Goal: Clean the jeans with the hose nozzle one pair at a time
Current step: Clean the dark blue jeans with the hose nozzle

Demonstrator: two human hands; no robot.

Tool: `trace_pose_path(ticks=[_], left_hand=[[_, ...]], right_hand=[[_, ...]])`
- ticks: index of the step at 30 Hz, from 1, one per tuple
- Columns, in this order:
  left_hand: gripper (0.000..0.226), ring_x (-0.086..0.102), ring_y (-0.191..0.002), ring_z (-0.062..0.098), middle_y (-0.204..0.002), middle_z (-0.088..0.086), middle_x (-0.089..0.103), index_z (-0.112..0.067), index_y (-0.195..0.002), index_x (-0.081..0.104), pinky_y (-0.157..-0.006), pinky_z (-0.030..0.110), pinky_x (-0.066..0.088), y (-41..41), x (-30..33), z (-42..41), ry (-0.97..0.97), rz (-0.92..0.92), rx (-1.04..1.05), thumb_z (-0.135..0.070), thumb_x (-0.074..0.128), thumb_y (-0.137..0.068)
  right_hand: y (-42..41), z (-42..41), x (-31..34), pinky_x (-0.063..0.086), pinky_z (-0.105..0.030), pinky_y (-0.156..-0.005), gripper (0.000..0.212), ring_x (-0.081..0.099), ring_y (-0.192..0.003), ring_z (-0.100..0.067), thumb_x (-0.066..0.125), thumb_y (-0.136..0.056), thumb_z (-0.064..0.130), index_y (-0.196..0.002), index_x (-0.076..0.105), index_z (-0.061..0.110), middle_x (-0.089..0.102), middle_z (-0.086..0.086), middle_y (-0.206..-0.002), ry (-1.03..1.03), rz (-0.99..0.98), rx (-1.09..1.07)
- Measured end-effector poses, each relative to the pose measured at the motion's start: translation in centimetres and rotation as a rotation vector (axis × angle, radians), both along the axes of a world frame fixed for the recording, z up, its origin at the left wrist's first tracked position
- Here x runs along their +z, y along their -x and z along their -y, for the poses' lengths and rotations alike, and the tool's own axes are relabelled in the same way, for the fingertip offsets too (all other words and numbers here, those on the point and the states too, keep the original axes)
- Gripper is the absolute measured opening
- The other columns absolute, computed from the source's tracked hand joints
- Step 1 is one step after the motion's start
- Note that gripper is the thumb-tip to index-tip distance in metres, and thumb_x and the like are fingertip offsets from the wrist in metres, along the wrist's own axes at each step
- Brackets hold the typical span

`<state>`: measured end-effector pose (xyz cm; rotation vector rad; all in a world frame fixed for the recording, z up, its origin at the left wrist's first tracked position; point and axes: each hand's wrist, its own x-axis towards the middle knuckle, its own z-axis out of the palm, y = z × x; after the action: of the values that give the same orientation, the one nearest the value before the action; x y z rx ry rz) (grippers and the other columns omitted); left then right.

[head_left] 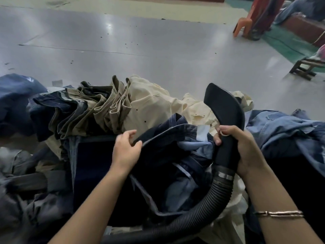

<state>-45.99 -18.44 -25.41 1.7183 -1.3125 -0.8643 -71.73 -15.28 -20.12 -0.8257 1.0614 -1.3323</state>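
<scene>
Jeans (163, 138): dark pair lay bunched at centre of the heap, directly in front of the person, waistband edge lifted toward the left hand.
Left hand (125, 149): pinched the waistband edge between thumb and curled fingers; grip looked light, on the hem only.
Right hand (241, 147): wrapped around the nozzle (224, 110) neck just above the hose (202, 206) cuff; mouth pointed up and away, apart from the denim.
Nozzle-to-cloth: no contact at this moment, so the cleaning pass on this pair looked not yet begun.
Risk 1: light blue pocket lining (197, 147) sat just beside the nozzle neck; loose cloth could be sucked in or bunch against the mouth if it came down there.
Risk 2: hem pinch could slip once the nozzle dragged, and the pair would collapse back into the heap.
Risk 3: khaki stack (105, 106) and cream pair (154, 106) touched the dark pair at the back; a wide sweep could catch them, breaking the one-at-a-time rule.
Risk 4: hose looped across the lower heap; a pull could snag the cloth and shift it.
Cause overall: crowded heap, target not spread flat.
</scene>
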Motion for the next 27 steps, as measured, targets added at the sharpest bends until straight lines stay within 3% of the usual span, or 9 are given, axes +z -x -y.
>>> trace_pose_path(ticks=[4, 8, 10, 12, 14, 16, 19, 22, 27], left_hand=[[0.071, 0.039, -0.131, 0.019, -0.14, 0.005, 0.041, -0.024, -0.141, 0.038, -0.112, 0.029, 0.028, 1.8, 1.1, -0.5, 0.554, 0.288, -0.421, -0.026, 0.063, -0.075], [0.118, 0.038, -0.134, 0.019, -0.146, -0.001, 0.043, -0.041, -0.145, -0.016, -0.114, 0.039, 0.028, 3.4, 1.3, -0.8, 0.23, 0.329, -0.645, -0.028, 0.074, -0.07], [0.097, 0.061, -0.098, 0.012, -0.108, -0.001, 0.069, -0.038, -0.149, 0.014, -0.094, 0.032, 0.046, 3.2, 1.6, -0.4, 0.054, 0.173, -0.658, -0.021, 0.074, -0.075], [0.02, 0.058, -0.069, 0.007, -0.074, 0.0, 0.069, -0.029, -0.097, 0.068, -0.071, 0.03, 0.048, 2.3, 2.2, 0.2, -0.149, 0.185, -0.826, -0.019, 0.07, -0.079], [0.012, 0.057, -0.059, 0.003, -0.062, -0.007, 0.064, -0.022, -0.064, 0.071, -0.06, 0.023, 0.045, 1.4, 3.2, -0.6, -0.415, 0.054, -1.024, -0.022, 0.069, -0.076], [0.009, 0.066, -0.065, 0.008, -0.072, -0.001, 0.071, -0.016, -0.077, 0.076, -0.061, 0.02, 0.051, 0.9, 3.7, -1.2, -0.632, -0.456, -1.116, -0.019, 0.07, -0.071], [0.022, 0.069, -0.062, 0.008, -0.068, 0.003, 0.073, -0.005, -0.068, 0.077, -0.059, 0.017, 0.054, 1.7, 3.5, -2.0, -0.452, -0.92, -0.79, -0.014, 0.061, -0.081], [0.068, 0.062, -0.046, -0.001, -0.05, -0.008, 0.065, -0.019, -0.043, 0.07, -0.042, 0.011, 0.046, 1.3, 3.3, -1.3, -0.025, -0.936, -0.205, -0.007, 0.033, -0.098], [0.077, 0.068, -0.065, 0.003, -0.06, 0.003, 0.07, -0.013, -0.052, 0.074, -0.065, 0.011, 0.051, 0.6, 2.9, -1.8, 0.262, -1.193, -0.373, -0.011, 0.016, -0.103]], right_hand=[[-1.0, 0.0, 0.4, 0.045, -0.024, -0.048, 0.021, 0.045, -0.05, -0.017, 0.062, -0.071, 0.019, -0.082, 0.049, 0.006, 0.046, -0.007, -0.056, -0.008, 0.032, 0.07], [-2.0, -0.5, 0.7, 0.042, -0.024, -0.047, 0.02, 0.045, -0.05, -0.017, 0.065, -0.071, 0.02, -0.076, 0.052, 0.006, 0.046, -0.009, -0.057, 0.02, 0.008, 0.229], [-2.2, -0.7, 0.6, 0.042, -0.023, -0.045, 0.02, 0.046, -0.048, -0.015, 0.065, -0.07, 0.02, -0.076, 0.052, 0.005, 0.047, -0.009, -0.056, 0.035, -0.015, 0.271], [-1.9, -0.5, 0.4, 0.039, -0.026, -0.047, 0.028, 0.044, -0.049, -0.017, 0.068, -0.067, 0.022, -0.077, 0.05, 0.003, 0.046, -0.01, -0.056, 0.034, -0.039, 0.237], [-1.3, 0.0, 0.1, 0.036, -0.031, -0.054, 0.035, 0.041, -0.054, -0.021, 0.07, -0.065, 0.027, -0.078, 0.048, 0.003, 0.046, -0.012, -0.057, 0.007, -0.059, 0.201], [-1.1, 0.2, -0.3, 0.035, -0.032, -0.054, 0.032, 0.043, -0.054, -0.02, 0.069, -0.068, 0.025, -0.075, 0.049, 0.001, 0.046, -0.011, -0.057, -0.005, -0.084, 0.203], [-1.3, 0.3, -0.6, 0.048, -0.032, -0.054, 0.023, 0.048, -0.05, -0.02, 0.066, -0.073, 0.019, -0.067, 0.055, 0.0, 0.051, -0.011, -0.054, 0.038, -0.178, 0.17], [-0.3, -0.4, 0.1, 0.051, -0.045, -0.071, 0.009, 0.053, -0.052, -0.021, 0.071, -0.068, 0.02, -0.064, 0.065, 0.014, 0.057, -0.011, -0.053, 0.118, -0.193, 0.079], [0.5, -2.2, 0.1, 0.049, -0.062, -0.083, 0.01, 0.053, -0.054, -0.016, 0.065, -0.07, 0.021, -0.072, 0.061, 0.012, 0.056, -0.007, -0.061, 0.229, -0.126, 0.163]])
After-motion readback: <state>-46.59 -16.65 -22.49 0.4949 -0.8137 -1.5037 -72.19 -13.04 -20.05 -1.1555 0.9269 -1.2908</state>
